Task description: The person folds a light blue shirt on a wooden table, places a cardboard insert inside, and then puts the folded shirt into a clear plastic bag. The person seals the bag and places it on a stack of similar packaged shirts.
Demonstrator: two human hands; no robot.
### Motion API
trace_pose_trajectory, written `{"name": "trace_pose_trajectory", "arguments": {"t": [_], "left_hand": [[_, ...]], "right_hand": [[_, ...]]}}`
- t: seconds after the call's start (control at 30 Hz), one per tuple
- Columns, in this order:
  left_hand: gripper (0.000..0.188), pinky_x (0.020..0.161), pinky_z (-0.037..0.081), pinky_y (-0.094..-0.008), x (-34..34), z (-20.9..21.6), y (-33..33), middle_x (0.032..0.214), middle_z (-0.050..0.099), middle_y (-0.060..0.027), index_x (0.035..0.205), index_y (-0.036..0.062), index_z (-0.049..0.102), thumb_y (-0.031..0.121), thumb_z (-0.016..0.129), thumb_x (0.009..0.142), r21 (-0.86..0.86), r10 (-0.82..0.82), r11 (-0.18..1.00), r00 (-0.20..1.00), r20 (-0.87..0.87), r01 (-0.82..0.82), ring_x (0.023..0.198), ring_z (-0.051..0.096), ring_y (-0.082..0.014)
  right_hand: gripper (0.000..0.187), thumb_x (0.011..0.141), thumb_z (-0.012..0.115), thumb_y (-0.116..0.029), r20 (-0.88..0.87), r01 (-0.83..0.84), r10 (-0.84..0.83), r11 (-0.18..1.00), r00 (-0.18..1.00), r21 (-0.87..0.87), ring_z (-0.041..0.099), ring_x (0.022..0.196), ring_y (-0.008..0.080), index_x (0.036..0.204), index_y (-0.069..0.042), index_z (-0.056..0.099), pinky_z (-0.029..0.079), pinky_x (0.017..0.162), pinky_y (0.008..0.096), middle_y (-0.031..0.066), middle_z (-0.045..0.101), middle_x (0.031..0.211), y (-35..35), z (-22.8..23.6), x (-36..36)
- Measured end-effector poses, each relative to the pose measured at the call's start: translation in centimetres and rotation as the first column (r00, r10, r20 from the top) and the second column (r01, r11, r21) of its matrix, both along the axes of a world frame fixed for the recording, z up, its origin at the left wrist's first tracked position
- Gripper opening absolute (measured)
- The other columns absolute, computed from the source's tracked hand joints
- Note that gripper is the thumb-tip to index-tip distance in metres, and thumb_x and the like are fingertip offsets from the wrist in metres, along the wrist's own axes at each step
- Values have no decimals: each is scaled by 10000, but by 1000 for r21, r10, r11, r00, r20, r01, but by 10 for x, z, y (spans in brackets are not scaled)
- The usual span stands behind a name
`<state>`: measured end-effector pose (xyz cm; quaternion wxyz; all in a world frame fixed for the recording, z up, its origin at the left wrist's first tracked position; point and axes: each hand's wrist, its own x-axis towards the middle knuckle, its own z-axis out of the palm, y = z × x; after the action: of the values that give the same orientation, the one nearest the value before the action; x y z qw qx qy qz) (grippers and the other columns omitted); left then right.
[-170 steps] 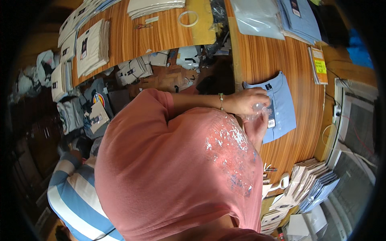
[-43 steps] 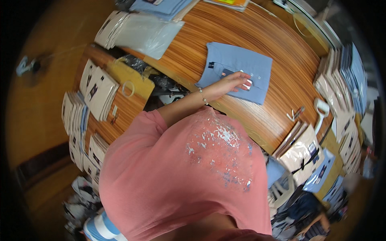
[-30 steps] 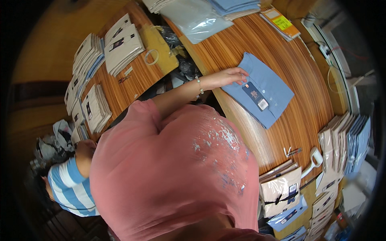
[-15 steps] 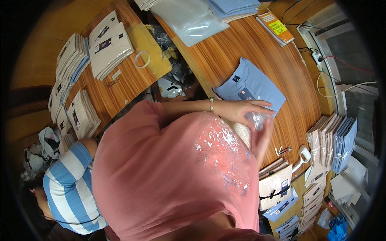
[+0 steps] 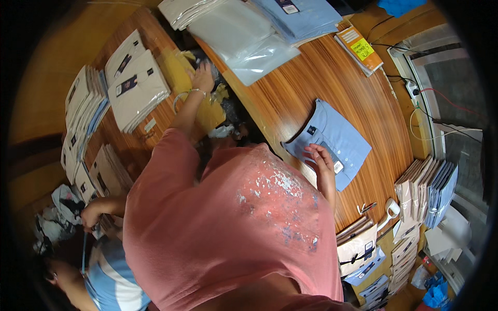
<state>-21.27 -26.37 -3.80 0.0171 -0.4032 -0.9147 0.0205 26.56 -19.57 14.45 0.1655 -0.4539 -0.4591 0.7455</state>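
My left hand (image 5: 202,79) reaches far to the left, over the yellow sheet (image 5: 179,72) at the inner edge of the left table. Its fingers are spread, and no object shows in them. On the right table lies a folded blue shirt (image 5: 350,142) with a dark neck label and a dark hang tag (image 5: 332,154) on its front. Above the tag hovers my right hand (image 5: 324,165), fingers loosely bent and apart. Whether its fingertips touch the tag, I cannot tell.
Clear plastic bags (image 5: 244,46) and packed blue shirts (image 5: 303,18) lie at the far end. Stacks of beige shirts (image 5: 137,90) cover the left table. A white tape roll (image 5: 392,208) sits at right. Another person's arm (image 5: 104,210) works at lower left.
The crumpled clear plastic that was between both hands is gone from them. My left hand has swung left across the gap; my right hand has moved back over the shirt's tag.
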Motion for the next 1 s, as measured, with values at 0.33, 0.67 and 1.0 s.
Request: {"name": "trace_pose_trajectory", "arguments": {"t": [0.33, 0.67, 1.0], "left_hand": [[430, 920, 427, -429, -86, -80, 78, 1252, 549, -123, 1134, 96, 631, 273, 607, 744, -876, -139, 221, 903, 406, 428, 1138, 537, -262], [415, 869, 469, -396, -52, -10, 79, 1223, 568, -138, 1115, 69, 628, 300, 607, 771, -826, 70, 458, 914, 400, 327, 1080, 573, -284], [457, 644, 484, -341, -49, 166, 87, 742, 656, -124, 833, -30, 650, 406, 515, 864, -6, -246, 928, 623, 743, 373, 650, 615, -222]], "right_hand": [[242, 922, 487, -169, 98, 211, -218, 974, 971, 81, 549, 1011, 156, 1123, -55, 558, 403, 862, 294, 53, 595, 1102, -8, -8, -11], [235, 919, 509, -171, 145, 271, -277, 961, 950, 55, 544, 989, 147, 1120, -60, 560, 397, 850, 282, 33, 597, 1079, -13, -28, -4], [249, 910, 518, -135, 80, 114, -125, 984, 989, 134, 542, 976, 153, 1132, -27, 551, 389, 867, 277, 52, 592, 1067, 5, -30, -5]]}}
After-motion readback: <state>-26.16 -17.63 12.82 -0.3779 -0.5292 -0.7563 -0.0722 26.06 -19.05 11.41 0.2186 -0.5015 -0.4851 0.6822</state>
